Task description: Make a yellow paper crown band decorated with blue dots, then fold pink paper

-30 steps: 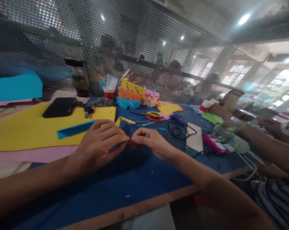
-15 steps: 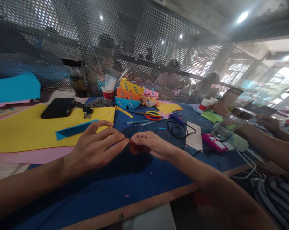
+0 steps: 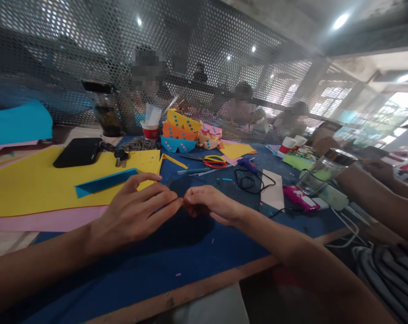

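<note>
My left hand hovers palm-down over the blue table covering, its fingers stretched out and slightly fanned, thumb hidden. Its lowest fingertips touch or nearly touch the fingertips of my right hand. That right hand is closed, fingers curled in a pinch; whatever they hold, if anything, is hidden. Just behind my left hand lies a folded blue paper strip on a yellow sheet. Beyond both hands stand paper eye-mask shapes in several colours, dotted with small squares.
Red-handled scissors, a blue pen and a corded glue gun lie behind my hands. A black phone and keys are at left. A glass jar stands right, near another person's arm. Perforated metal screen behind.
The view has shifted slightly, so the table things sit a little further left. My hands keep nearly the same pose. The other person's hand at right has moved a little.
</note>
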The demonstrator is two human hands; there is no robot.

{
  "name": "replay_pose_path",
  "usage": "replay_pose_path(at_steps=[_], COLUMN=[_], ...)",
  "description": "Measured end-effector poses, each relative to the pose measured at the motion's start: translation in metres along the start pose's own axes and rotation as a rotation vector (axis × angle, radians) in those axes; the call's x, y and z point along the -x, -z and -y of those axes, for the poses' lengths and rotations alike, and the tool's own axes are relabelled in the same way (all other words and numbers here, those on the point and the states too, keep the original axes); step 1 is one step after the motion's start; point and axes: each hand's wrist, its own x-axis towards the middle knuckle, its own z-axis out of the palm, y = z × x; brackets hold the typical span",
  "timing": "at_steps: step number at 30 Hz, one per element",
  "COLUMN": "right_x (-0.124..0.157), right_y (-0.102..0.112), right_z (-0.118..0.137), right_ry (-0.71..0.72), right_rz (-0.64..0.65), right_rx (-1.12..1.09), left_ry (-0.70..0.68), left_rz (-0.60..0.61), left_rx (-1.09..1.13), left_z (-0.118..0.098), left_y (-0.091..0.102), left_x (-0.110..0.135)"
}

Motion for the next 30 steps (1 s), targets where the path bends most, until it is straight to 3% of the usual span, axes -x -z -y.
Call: replay_pose_path(at_steps=[13, 30], right_x=[0.001, -0.001], right_y=[0.002, 0.001], right_z=[0.003, 0.005], right_ry=[0.035, 0.363], right_rz=[-0.007, -0.115], right_rx=[0.016, 0.224], left_ry=[0.087, 0.267], left_rz=[0.000, -0.068], left_rx=[0.047, 0.140], left_z=[0.002, 0.008], left_y=[0.001, -0.007], left_x=[-0.001, -0.003])
